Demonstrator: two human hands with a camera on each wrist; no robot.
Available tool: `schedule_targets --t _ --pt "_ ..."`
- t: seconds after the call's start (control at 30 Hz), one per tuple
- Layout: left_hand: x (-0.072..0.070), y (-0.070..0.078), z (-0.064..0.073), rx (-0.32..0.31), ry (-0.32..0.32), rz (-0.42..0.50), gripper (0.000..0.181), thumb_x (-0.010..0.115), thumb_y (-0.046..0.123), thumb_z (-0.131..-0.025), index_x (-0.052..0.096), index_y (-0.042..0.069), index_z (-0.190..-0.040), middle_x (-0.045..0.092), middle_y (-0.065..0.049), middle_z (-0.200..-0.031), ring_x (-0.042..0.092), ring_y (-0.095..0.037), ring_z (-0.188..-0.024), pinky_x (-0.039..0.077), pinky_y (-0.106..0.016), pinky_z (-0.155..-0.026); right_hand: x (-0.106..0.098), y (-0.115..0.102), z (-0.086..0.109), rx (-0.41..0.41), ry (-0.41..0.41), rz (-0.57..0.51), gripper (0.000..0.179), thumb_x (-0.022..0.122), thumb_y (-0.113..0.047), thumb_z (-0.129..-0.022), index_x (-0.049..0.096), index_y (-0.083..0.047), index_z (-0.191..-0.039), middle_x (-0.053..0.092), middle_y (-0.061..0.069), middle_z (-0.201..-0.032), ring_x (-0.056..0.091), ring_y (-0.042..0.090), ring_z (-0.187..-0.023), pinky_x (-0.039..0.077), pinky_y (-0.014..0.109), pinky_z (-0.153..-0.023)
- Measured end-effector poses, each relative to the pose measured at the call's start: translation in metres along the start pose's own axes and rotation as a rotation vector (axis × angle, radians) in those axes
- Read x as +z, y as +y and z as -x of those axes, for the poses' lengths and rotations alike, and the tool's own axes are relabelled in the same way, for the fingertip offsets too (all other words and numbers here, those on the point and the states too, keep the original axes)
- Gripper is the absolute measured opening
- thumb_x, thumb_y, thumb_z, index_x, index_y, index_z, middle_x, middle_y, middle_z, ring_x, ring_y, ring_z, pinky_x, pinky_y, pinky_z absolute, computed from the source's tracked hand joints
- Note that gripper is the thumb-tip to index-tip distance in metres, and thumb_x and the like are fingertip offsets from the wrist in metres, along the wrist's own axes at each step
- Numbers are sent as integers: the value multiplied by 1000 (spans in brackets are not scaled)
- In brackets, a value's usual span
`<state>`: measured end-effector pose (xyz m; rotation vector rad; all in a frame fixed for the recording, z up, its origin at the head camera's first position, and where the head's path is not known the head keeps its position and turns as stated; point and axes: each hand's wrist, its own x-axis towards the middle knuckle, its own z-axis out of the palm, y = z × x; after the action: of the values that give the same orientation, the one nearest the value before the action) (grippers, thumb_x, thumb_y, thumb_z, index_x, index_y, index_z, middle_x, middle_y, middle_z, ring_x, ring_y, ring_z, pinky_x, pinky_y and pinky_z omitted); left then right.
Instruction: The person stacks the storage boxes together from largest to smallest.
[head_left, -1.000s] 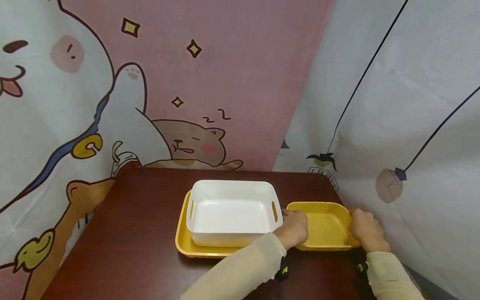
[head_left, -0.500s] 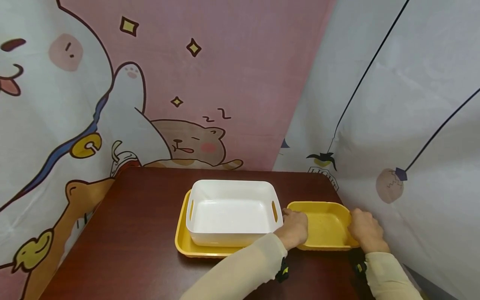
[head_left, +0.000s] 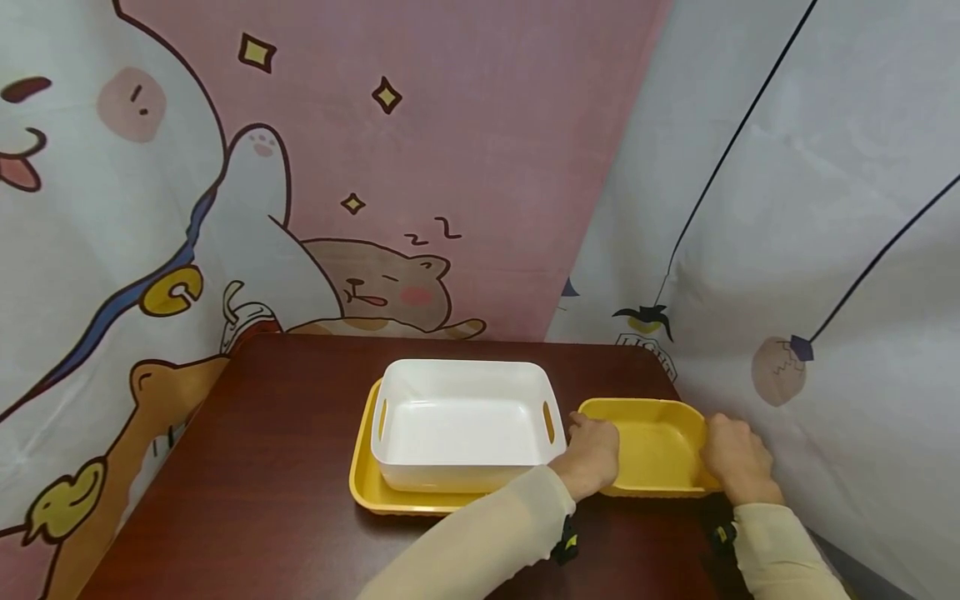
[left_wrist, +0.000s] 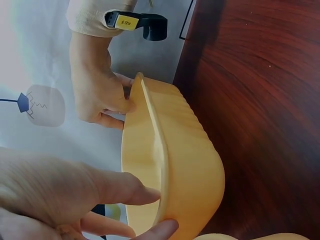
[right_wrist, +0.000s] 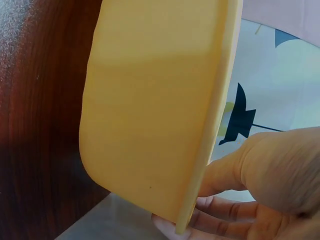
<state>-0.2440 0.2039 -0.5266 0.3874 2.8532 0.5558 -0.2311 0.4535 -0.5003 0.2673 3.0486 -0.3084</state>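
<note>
Both hands grip a small yellow plastic bin (head_left: 652, 446) by its rim, at the right side of the table. My left hand (head_left: 595, 457) holds its left end. In the left wrist view the thumb (left_wrist: 132, 191) lies over the rim, with fingers outside the wall. At the opposite end my right hand (head_left: 738, 460) pinches the rim; the right wrist view shows the thumb (right_wrist: 222, 177) inside and fingertips under the outer edge. Inside, the bin shows bare yellow. Whether its base touches the table is hard to tell.
A white bin (head_left: 468, 425) with side handle holes sits in a larger yellow tray (head_left: 362, 479), close to the left of my left hand. Dark brown wood forms the table (head_left: 247, 467). A cartoon-print cloth (head_left: 487, 167) hangs behind and along the sides.
The small yellow bin has shifted slightly away from me and to the right, with both hands keeping their grip. The white bin and larger tray stay put.
</note>
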Motion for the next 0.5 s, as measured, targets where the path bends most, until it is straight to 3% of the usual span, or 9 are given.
schedule_targets --t 0.13,0.27,0.37,0.5 --pt "1 0 -2 25 37 18 33 92 18 -93 87 9 -124 75 -18 -155 68 -46 -147 61 -47 -122 -2 1 1 1 34 4 19 60 -3 -105 72 9 -111 73 37 -100 71 52 -81 56 66 -62" --pt "10 -2 -10 60 100 -27 36 94 23 -91 87 9 -124 77 -16 -151 68 -45 -144 62 -43 -120 -5 1 3 0 62 6 19 60 -5 -104 71 9 -111 72 39 -101 71 56 -82 55 68 -62" --pt "-2 0 0 79 132 -73 40 92 24 -92 85 9 -128 76 -15 -152 69 -42 -140 63 -40 -115 -7 0 4 -3 76 8 20 61 -5 -103 72 9 -113 72 43 -105 70 61 -85 55 71 -62" --pt "-31 2 25 114 172 -105 42 87 23 -97 82 4 -134 73 -21 -153 71 -41 -136 66 -38 -107 -11 -3 5 -3 112 9 21 61 -5 -102 72 9 -113 71 44 -107 70 65 -86 55 72 -62"
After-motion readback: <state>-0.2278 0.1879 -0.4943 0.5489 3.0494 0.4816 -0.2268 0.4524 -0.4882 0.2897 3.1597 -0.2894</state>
